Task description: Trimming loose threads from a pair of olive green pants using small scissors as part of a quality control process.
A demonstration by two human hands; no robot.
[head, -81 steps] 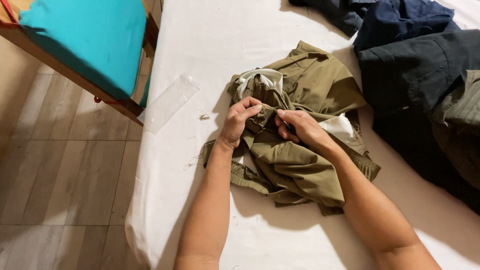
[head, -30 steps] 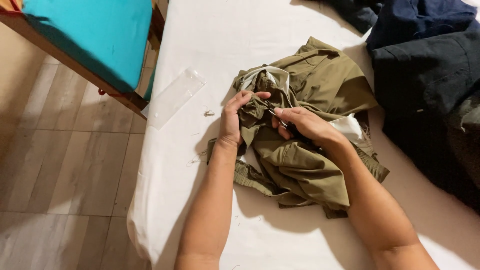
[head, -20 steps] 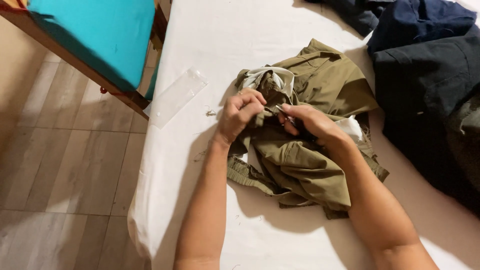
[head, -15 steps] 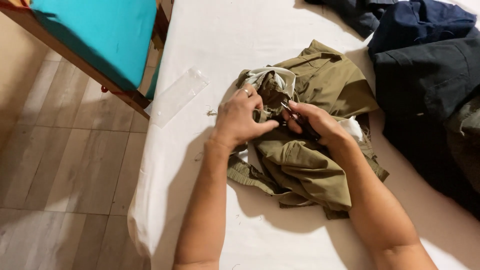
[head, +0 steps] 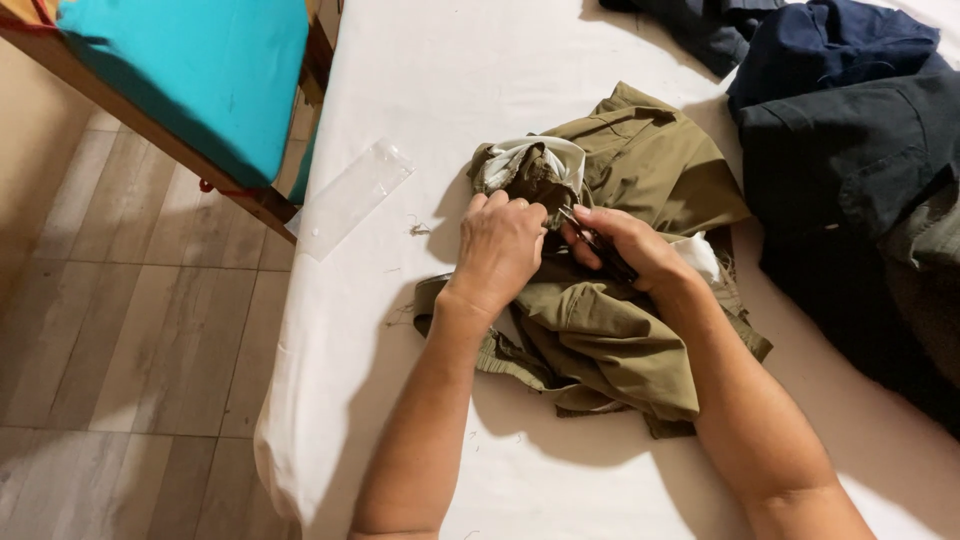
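My left hand (head: pixel 500 250) pinches a fold of the olive garment (head: pixel 620 330), which lies bunched under both hands on the white table (head: pixel 420 100). My right hand (head: pixel 625 245), just beside it, grips a small dark tool (head: pixel 590 232), tip touching the cloth. Dark clothes (head: pixel 850 140) are heaped beyond my right.

Dark garments (head: pixel 850 130), clear bag (head: pixel 350 198), teal chair (head: pixel 190 80).

Bare white surface (head: pixel 560 60) lies open left of the olive garment (head: pixel 640 200); a clear plastic sleeve (head: pixel 352 198) sits there, dark clothes (head: pixel 850 160) crowd the right.
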